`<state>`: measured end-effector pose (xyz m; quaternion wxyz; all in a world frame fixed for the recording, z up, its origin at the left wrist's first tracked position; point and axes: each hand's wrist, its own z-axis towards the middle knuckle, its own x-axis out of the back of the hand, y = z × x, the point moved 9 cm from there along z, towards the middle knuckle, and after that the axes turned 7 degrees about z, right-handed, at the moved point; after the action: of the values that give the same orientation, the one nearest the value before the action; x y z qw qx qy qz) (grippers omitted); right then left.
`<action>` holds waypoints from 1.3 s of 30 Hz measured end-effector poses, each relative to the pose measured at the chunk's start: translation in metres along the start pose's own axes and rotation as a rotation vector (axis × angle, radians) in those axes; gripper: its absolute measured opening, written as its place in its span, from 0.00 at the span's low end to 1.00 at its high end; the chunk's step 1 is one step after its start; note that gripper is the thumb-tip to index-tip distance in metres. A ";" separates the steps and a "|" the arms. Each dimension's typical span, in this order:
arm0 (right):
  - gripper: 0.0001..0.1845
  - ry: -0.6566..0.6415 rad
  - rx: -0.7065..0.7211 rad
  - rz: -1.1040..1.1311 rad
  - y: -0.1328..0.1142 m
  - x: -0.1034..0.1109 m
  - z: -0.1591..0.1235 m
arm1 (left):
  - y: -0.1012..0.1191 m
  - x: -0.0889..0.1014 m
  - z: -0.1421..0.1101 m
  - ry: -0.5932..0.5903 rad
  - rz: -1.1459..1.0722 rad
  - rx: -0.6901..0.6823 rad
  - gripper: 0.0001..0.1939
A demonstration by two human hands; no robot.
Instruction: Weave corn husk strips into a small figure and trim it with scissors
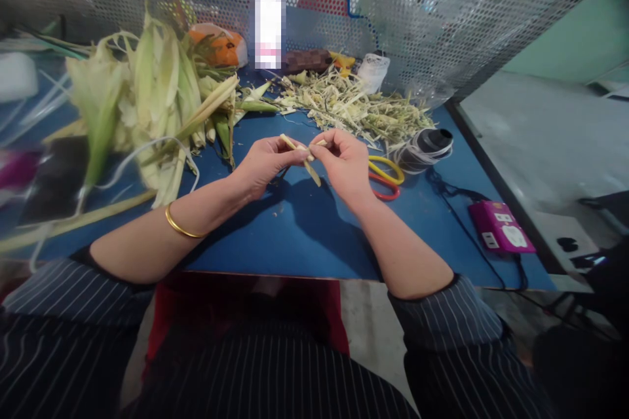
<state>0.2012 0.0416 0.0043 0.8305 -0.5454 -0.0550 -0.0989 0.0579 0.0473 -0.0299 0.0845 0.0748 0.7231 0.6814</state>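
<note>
My left hand [265,162] and my right hand [344,160] meet over the middle of the blue table [295,229]. Both pinch a narrow pale strip of corn husk [303,156] between thumb and fingers, its ends sticking out up-left and downwards. A gold bangle [179,226] sits on my left wrist. A big heap of green and pale corn husks [157,91] lies to the left of my hands. A pile of shredded husk scraps [358,108] lies just behind them.
Yellow and red scissor handles [386,177] lie right of my right hand, beside a spool of dark thread [425,147]. A pink power strip [501,228] with a black cable sits near the right edge. A perforated metal screen [442,6] backs the table.
</note>
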 end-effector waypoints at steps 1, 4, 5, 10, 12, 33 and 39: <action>0.02 -0.005 0.004 0.014 0.000 -0.001 0.000 | 0.000 0.000 0.000 0.005 0.006 0.002 0.09; 0.03 -0.028 -0.003 0.085 0.002 -0.003 -0.001 | -0.002 0.001 0.001 0.014 0.011 0.037 0.09; 0.03 -0.042 -0.019 0.106 0.003 -0.004 0.000 | -0.003 0.001 0.001 0.011 0.008 0.050 0.09; 0.09 -0.167 -0.085 0.176 0.004 -0.004 0.007 | -0.008 0.002 0.004 -0.013 -0.046 0.102 0.11; 0.14 -0.234 -0.071 0.189 0.000 -0.004 0.011 | -0.010 0.003 0.006 -0.018 -0.065 0.119 0.11; 0.05 -0.155 0.310 -0.309 -0.028 -0.009 -0.005 | -0.019 -0.004 0.006 -0.047 -0.253 0.179 0.08; 0.04 -0.179 0.023 -0.030 -0.003 -0.009 0.001 | -0.016 -0.005 0.003 -0.044 -0.187 0.198 0.08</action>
<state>0.1922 0.0428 0.0057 0.8270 -0.5415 -0.1381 -0.0613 0.0635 0.0480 -0.0457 0.1555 0.0300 0.7887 0.5940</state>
